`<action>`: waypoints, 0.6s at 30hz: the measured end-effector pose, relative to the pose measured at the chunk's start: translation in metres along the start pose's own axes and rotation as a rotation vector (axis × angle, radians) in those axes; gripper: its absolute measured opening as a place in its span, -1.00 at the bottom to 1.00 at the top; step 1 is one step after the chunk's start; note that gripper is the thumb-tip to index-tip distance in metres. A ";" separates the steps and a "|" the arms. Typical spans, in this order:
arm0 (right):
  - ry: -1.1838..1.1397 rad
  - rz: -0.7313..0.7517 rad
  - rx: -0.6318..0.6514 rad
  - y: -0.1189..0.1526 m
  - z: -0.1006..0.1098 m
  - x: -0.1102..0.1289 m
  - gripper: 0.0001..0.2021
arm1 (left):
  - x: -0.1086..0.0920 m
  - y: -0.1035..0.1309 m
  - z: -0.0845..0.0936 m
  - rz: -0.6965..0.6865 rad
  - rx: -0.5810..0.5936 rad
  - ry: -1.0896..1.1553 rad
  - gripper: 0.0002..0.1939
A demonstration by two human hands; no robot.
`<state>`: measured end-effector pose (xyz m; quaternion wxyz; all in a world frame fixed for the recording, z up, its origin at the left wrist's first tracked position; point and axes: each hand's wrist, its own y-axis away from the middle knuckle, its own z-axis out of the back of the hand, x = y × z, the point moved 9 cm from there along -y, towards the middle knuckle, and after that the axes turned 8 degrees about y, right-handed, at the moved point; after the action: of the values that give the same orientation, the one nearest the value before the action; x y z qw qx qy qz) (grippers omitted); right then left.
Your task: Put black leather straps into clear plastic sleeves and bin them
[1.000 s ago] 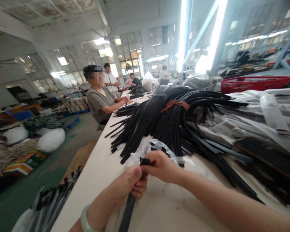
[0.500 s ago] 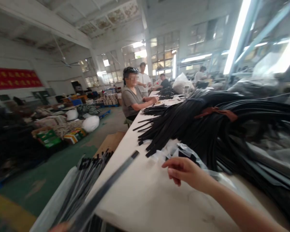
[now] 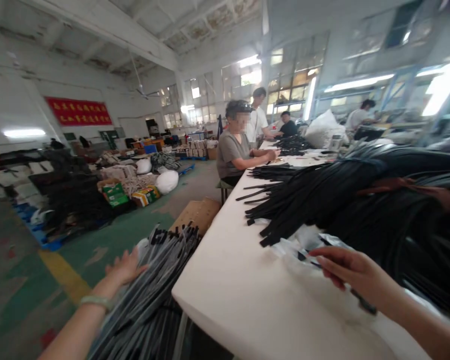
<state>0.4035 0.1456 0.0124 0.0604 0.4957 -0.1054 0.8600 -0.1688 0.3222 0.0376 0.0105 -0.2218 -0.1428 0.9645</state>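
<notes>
My left hand (image 3: 125,269), with a pale bangle on the wrist, is spread beside a bundle of long grey and black strips (image 3: 150,295). It touches or hovers at the bundle's left side, holding nothing I can see. Over the white table (image 3: 225,280), my right hand (image 3: 347,265) has its thumb and fingers pinched together. A narrow dark piece (image 3: 364,303) shows below that palm and seems to be held; its kind is unclear. Just beyond the fingertips lies a crumpled clear plastic bag (image 3: 288,250) with black bits in it.
A big heap of black strips (image 3: 307,192), tied with a brown band (image 3: 408,186), covers the table's right side. Across the table's far left edge sits a co-worker in a grey shirt (image 3: 234,155). A cardboard piece (image 3: 195,215) stands beyond the bundle.
The view has swung left. My left hand, which held up a dark strip, now has its fingers spread at the bundle without it. My right hand's fingers have closed into a pinch.
</notes>
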 end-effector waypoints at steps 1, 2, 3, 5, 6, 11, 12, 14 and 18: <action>-0.004 -0.005 -0.026 -0.001 0.006 0.002 -0.49 | -0.015 -0.012 -0.011 -0.030 -0.023 -0.061 -0.38; -0.010 -0.011 -0.050 -0.002 0.012 0.003 -0.50 | -0.038 -0.021 -0.021 -0.081 -0.037 -0.083 -0.35; 0.000 -0.008 -0.081 -0.003 0.019 0.005 -0.51 | -0.071 -0.025 -0.030 -0.173 -0.042 -0.081 -0.34; 0.107 0.054 -0.182 -0.003 0.036 0.017 -0.56 | -0.156 -0.015 -0.041 -0.430 -0.037 0.015 -0.38; 0.189 0.120 -0.209 -0.001 0.040 0.026 -0.60 | -0.200 -0.001 -0.046 -0.550 -0.014 0.062 -0.43; 0.544 0.470 -0.174 0.011 0.021 0.065 -0.59 | -0.384 0.096 -0.084 -1.036 0.314 0.166 -0.43; 0.580 0.494 -0.163 0.011 0.017 0.066 -0.58 | -0.405 0.106 -0.097 -1.064 0.394 0.174 -0.40; 0.623 0.509 -0.152 0.010 0.012 0.061 -0.57 | -0.430 0.112 -0.120 -1.009 0.501 0.205 -0.44; 0.689 0.478 -0.129 0.002 0.012 0.045 -0.65 | -0.430 0.089 -0.145 -0.704 0.525 0.291 -0.77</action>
<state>0.3904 0.1408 0.0573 -0.0779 0.1362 -0.2447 0.9568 0.2857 0.2400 0.0705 0.4131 -0.2829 0.0424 0.8646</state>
